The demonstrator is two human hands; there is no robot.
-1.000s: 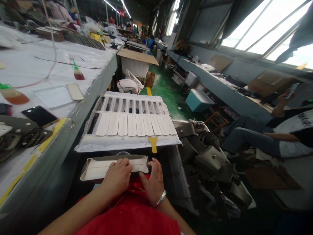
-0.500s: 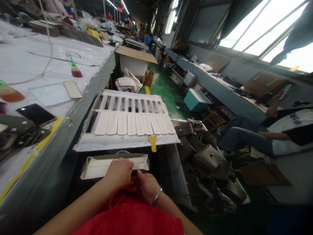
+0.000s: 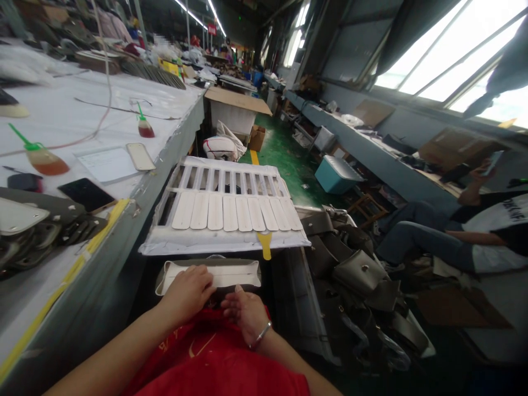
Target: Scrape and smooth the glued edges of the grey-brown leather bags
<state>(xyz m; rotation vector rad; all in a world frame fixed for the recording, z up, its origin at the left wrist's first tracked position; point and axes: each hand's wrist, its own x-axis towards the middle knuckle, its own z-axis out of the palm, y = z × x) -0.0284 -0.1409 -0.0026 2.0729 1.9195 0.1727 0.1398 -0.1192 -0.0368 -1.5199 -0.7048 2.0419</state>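
Note:
A dark grey bag (image 3: 252,266) with a cream bottom panel (image 3: 235,273) facing up lies before my red-clad lap. A lengthwise line runs along the panel. My left hand (image 3: 190,290) is closed over the near edge of the bag, fingers bent across the panel. Just to its right is my right hand (image 3: 248,312), wearing a bangle, palm turned inward. Its thumb points up at the bag's near side and its fingers are loosely apart, with nothing visible in them. Beyond the bag, several cream strips (image 3: 243,213) lie in a row on a white slatted rack (image 3: 160,247).
A yellow spatula-shaped piece (image 3: 265,246) overhangs the rack's near edge. At right, a bin holds grey bags (image 3: 361,272). The left table (image 3: 103,93) carries green-nozzled bottles (image 3: 47,159) and a phone (image 3: 85,195). A seated person (image 3: 437,245) is at far right.
My left hand has slid left along the bag, and a gap has opened between my hands. The right hand's fingers show more. The whole view has shifted slightly.

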